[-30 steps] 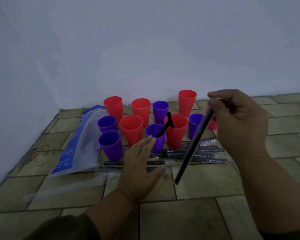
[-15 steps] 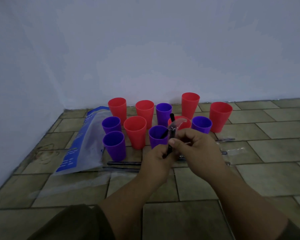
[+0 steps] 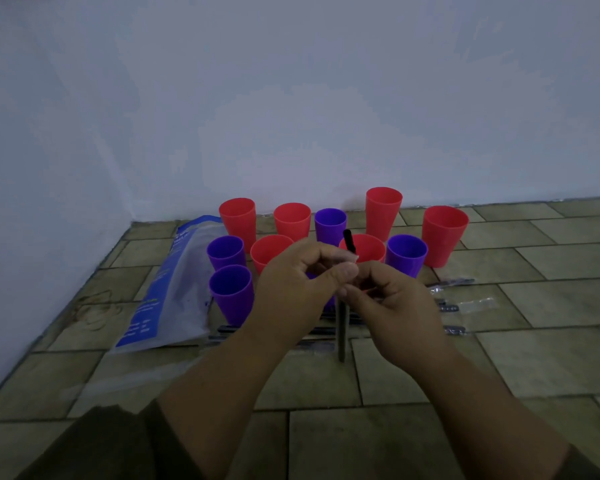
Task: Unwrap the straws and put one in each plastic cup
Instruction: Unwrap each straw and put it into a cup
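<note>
Tiled floor (image 3: 430, 375) is met by a pale wall (image 3: 291, 98). A wrapped straw (image 3: 342, 336) is held upright between the hands, pinched in the curled left hand (image 3: 291, 289) and the curled right hand (image 3: 395, 306). Red and purple cups (image 3: 444, 233) are grouped just beyond them.

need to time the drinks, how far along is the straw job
Done: maybe one. A black straw tip shows above the hands, but whether it stands in a cup is hidden. In hand: the left hand and right hand pinch a wrapped straw. To do: the visible red cups and purple cups show no straw, and more loose straws lie on the floor.
</note>
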